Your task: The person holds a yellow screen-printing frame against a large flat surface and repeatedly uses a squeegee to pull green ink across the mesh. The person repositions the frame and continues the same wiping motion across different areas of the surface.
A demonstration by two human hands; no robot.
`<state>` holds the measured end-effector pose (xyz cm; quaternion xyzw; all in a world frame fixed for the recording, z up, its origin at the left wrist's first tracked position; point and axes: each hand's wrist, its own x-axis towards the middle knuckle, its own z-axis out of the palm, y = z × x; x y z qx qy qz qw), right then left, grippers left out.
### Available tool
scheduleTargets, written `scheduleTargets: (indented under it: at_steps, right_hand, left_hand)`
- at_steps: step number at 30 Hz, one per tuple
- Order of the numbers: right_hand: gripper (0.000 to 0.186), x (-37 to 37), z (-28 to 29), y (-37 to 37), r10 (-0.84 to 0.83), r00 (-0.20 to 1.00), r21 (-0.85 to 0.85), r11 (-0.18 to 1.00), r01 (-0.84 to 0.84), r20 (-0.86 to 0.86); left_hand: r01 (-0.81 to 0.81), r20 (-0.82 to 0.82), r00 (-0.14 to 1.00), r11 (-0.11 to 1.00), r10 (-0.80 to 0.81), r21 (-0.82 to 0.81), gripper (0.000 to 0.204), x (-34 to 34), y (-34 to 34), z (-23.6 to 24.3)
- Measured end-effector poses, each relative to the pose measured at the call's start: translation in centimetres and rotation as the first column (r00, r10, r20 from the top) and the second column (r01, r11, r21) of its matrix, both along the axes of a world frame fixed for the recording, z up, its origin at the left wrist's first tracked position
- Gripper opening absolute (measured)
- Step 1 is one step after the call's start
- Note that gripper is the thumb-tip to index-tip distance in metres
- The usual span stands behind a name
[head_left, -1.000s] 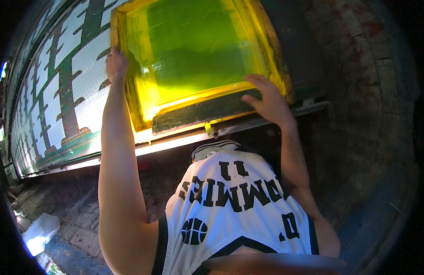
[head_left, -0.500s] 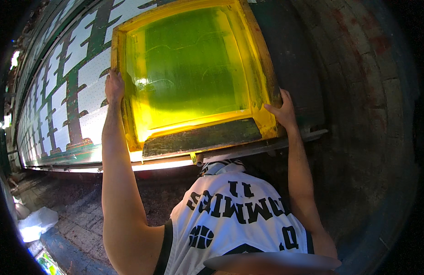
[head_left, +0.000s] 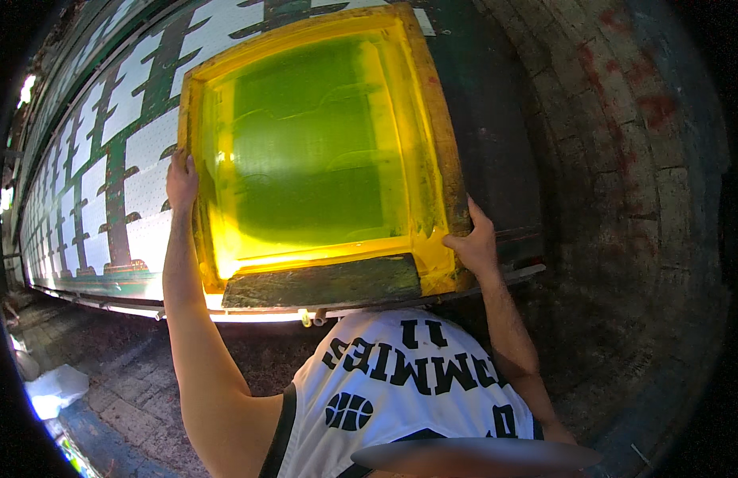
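Observation:
A large screen printing frame with a yellow-green translucent mesh and a yellow-stained wooden border lies over the long table in front of me. My left hand is closed around its left side rail. On the lower right corner, my right hand grips the side rail, the thumb on top and the fingers round the outer edge. A dark worn wooden strip runs along the frame's near edge. What lies beneath the frame is mostly hidden.
White cut pieces lie in rows on the dark green table to the left. A metal rail edges the table's near side. At right is a brick surface with red stains. A white plastic bag sits at lower left.
In the view, the frame and both hands sit slightly lower and further left than before. The table and surroundings have shifted too. Both hands keep their hold.

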<state>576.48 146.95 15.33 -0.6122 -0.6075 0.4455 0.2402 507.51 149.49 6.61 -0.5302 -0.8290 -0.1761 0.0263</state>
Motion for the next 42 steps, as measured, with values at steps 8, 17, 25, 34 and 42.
scheduleTargets:
  at_steps: [8,17,25,34,42]
  right_hand:
    - [0.095,2.0,2.7,0.8,0.014,0.999,0.146,0.989,-0.009,-0.032]
    - [0.086,23.8,0.9,4.3,-0.063,0.974,0.096,0.992,0.086,-0.218]
    - [0.100,49.5,3.7,6.0,-0.147,0.981,0.181,0.976,0.123,0.127]
    - [0.104,64.0,3.5,10.9,-0.103,0.995,0.188,0.977,0.097,0.020]
    - [0.106,63.8,2.2,19.7,-0.009,0.988,0.221,0.975,-0.025,0.152]
  left_hand:
    - [-0.060,0.064,0.996,0.996,0.064,-0.063,0.057,1.1,2.1,1.0]
    - [-0.030,0.022,0.999,0.995,0.032,-0.098,0.052,23.1,10.2,6.8]
    - [0.027,0.043,0.999,0.997,-0.024,-0.077,0.056,49.1,15.7,7.3]
    - [-0.022,0.029,0.999,0.998,0.024,-0.060,0.055,63.1,19.1,8.8]
    - [-0.209,-0.085,0.976,0.969,0.199,-0.131,0.057,62.1,16.0,13.9]
